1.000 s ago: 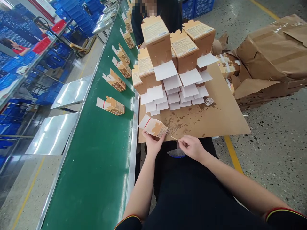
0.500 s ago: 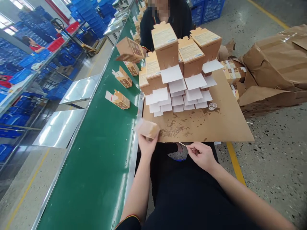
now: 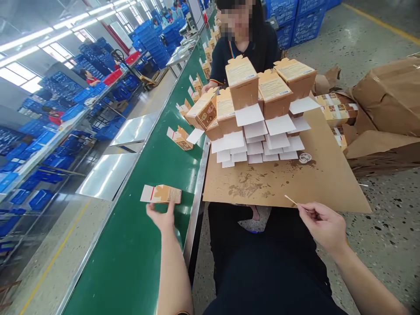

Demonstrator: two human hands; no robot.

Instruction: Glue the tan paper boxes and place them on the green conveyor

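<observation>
While the green conveyor belt (image 3: 131, 245) runs along the left, a cardboard sheet (image 3: 328, 179) extends from beside its right edge. A stack of cartons (image 3: 241, 87) occupies the far left part of the sheet, with white flaps directed toward the near edge. Dark spots (image 3: 246, 186) mark the sheet between stack and near edge. A single carton (image 3: 169, 195) lies on the belt, near the belt's right edge and left of the sheet's near left corner, its flap pointing left. The left hand (image 3: 162, 219) is at the carton's near side, fingers spread; contact cannot be confirmed. The right hand (image 3: 324, 225), by the sheet's near edge, pinches a swab (image 3: 290, 200) between thumb and fingertips. The swab's white tip extends over that edge.
</observation>
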